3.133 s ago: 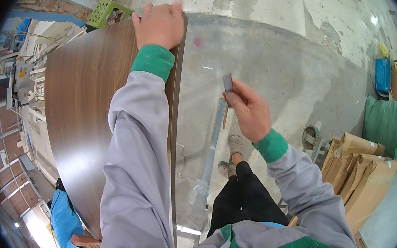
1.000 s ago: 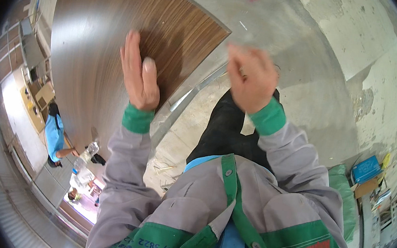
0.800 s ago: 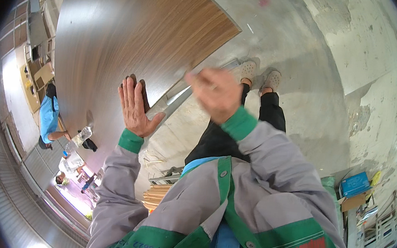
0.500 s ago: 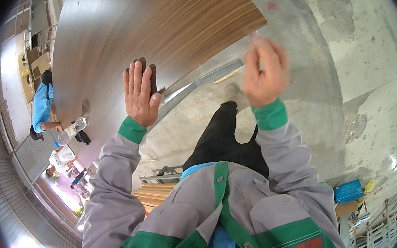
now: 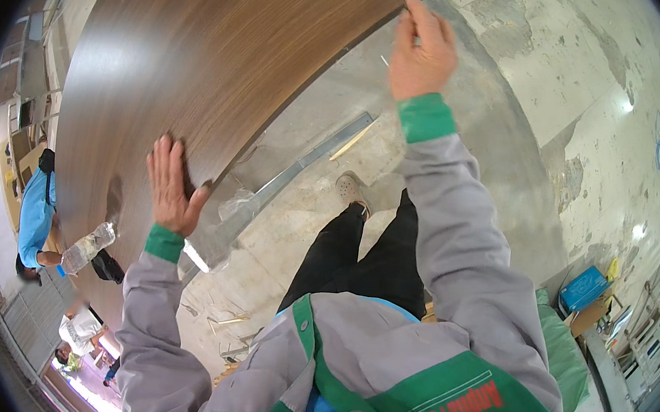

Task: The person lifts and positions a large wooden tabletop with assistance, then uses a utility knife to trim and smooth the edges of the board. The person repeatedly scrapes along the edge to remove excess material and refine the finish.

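Note:
A large brown wood-grain board [image 5: 201, 58] fills the far left, its edge curving from beside my left hand to the far right corner. My left hand [image 5: 170, 191] lies flat on the board near that edge, fingers stretched out. At the far edge of the board, my right hand [image 5: 424, 52] is closed in a pinch, its fingertips at the edge close to the corner. A thin pale tip shows beside its palm, but what the fingers hold is too small to make out.
A clear plastic bottle [image 5: 87, 248] stands on the board at left. Beyond it is a person in a blue shirt [image 5: 35, 213]. Below the board's edge lie a grey metal bar [image 5: 303, 156] and a wood strip [image 5: 352, 141]. A blue box [image 5: 584, 290] is at right.
My right hand has moved farther away, up to the board's edge near the corner. The left hand stays flat on the board while the view has shifted, bringing my shoe into sight.

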Motion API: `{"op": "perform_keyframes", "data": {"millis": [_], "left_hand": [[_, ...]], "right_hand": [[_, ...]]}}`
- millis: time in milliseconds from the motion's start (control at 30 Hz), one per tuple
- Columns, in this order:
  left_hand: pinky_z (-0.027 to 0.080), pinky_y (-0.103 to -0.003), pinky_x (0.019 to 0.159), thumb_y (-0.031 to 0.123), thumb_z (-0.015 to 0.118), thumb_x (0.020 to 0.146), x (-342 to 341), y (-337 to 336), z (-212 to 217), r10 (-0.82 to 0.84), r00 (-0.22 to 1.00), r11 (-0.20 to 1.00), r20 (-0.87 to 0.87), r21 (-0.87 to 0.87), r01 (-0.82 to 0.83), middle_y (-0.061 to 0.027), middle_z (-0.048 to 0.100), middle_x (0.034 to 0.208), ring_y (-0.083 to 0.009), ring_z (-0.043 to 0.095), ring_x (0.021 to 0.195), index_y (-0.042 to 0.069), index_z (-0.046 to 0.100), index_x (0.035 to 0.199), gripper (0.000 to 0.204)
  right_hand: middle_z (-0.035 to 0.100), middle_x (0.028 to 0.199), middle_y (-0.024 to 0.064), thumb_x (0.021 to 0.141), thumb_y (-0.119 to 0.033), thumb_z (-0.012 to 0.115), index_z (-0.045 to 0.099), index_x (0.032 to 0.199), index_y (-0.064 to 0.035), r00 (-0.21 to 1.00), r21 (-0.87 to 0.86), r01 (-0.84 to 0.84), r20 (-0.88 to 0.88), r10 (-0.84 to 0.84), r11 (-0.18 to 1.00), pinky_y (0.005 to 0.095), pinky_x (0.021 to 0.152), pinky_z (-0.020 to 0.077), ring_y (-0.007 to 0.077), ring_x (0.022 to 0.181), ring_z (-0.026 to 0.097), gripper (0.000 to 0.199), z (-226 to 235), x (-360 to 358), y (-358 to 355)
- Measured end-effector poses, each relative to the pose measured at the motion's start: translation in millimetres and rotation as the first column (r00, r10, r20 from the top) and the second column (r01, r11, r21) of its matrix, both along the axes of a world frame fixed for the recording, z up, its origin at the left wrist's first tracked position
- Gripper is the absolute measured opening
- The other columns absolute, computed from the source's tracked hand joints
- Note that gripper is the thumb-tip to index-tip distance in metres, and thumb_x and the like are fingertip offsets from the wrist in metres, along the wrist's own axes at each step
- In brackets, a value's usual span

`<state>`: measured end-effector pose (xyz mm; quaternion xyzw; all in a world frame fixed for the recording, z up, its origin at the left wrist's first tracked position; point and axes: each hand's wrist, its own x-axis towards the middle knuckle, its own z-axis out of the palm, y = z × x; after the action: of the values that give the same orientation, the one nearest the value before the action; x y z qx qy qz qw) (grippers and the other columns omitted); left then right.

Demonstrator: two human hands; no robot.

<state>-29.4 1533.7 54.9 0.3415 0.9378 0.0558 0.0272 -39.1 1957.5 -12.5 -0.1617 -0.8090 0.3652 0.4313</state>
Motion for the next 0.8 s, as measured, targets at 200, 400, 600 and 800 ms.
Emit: {"op": "perform_keyframes", "data": {"millis": [200, 400, 600, 800], "left_hand": [[0.01, -0.057, 0.128, 0.075, 0.043, 0.097, 15.5, -53.8, -11.3, 0.051, 0.998, 0.998, -0.04, -0.024, -0.052, -0.0248, 0.026, 0.169, -0.041, 0.02, 0.159, 0.001, 0.032, 0.162, 0.099], [0.011, -0.056, 0.128, 0.076, 0.042, 0.096, 15.3, -49.0, -7.8, 0.063, 0.997, 0.995, -0.05, -0.068, -0.066, -0.0248, 0.026, 0.169, -0.0416, 0.021, 0.158, 0.003, 0.033, 0.162, 0.098], [0.01, -0.055, 0.129, 0.069, 0.04, 0.101, 17.2, -50.7, -7.2, 0.101, 0.995, 0.993, -0.014, -0.062, -0.102, -0.0245, 0.025, 0.169, -0.0414, 0.019, 0.159, 0.003, 0.03, 0.162, 0.091], [0.005, -0.055, 0.129, 0.058, 0.036, 0.107, 18.2, -38.6, -9.4, 0.218, 0.975, 0.974, 0.047, -0.076, -0.214, -0.0236, 0.017, 0.172, -0.0397, 0.011, 0.161, 0.003, 0.024, 0.165, 0.08]], "right_hand": [[0.071, 0.103, 0.0109, 0.089, -0.007, 0.067, 0.071, 0.117, -0.0107, 0.832, -0.071, -0.55, 0.039, 0.553, 0.832, 0.045, 0.081, 0.0553, 0.0341, 0.092, 0.067, 0.028, -42.5, 92.8, -173.2], [0.067, 0.1, 0.0129, 0.088, -0.004, 0.068, 0.065, 0.116, -0.0049, 0.939, -0.805, -0.165, 0.048, 0.34, 0.569, 0.0403, 0.081, 0.0554, 0.0332, 0.093, 0.067, 0.028, -45.3, 95.3, -153.6], [0.07, 0.101, 0.0107, 0.089, -0.008, 0.07, 0.071, 0.11, -0.0115, 0.971, -0.254, -0.172, 0.117, 0.207, 0.952, 0.0481, 0.079, 0.0537, 0.0335, 0.088, 0.066, 0.022, 2.1, 59.0, -154.2], [0.071, 0.1, 0.0079, 0.093, -0.014, 0.067, 0.071, 0.113, -0.017, 0.751, -0.221, -0.626, 0.086, 0.655, 0.747, 0.0487, 0.08, 0.0546, 0.0335, 0.092, 0.067, 0.02, 9.8, 99.9, -178.6]]}}
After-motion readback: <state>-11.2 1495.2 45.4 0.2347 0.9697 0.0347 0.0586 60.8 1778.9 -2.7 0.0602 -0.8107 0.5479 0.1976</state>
